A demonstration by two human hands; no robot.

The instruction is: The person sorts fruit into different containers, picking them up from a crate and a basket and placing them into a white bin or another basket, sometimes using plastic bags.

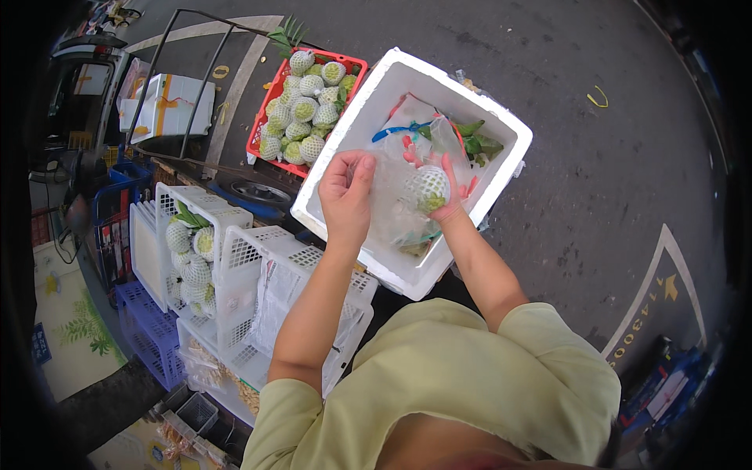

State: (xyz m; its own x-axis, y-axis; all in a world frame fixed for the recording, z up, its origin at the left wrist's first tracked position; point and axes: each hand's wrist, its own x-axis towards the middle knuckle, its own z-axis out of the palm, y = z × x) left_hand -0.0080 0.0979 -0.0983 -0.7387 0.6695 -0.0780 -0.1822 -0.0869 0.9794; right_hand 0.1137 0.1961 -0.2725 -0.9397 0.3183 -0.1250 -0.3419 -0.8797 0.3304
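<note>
My right hand (449,210) holds a green sugar apple (433,200) wrapped in a white foam net, over an open white foam box (317,202). Thumb against fingers, my left hand (345,187) grips the edge of a clear plastic bag (388,200). The bag spreads from there towards the fruit; I cannot tell whether the fruit is inside it. Inside the box, beyond my hands, lie green leaves (483,144), a blue strip (395,131) and crumpled plastic with red parts. Bag and hands hide much of the box's floor.
A red crate (256,130) of netted sugar apples stands left of the foam box. Nearer me, white plastic crates (241,252) stand beside a purple crate (147,335); one holds more netted fruit (195,270). A metal-framed cart (194,94) is behind them. Asphalt (564,170) extends to the right.
</note>
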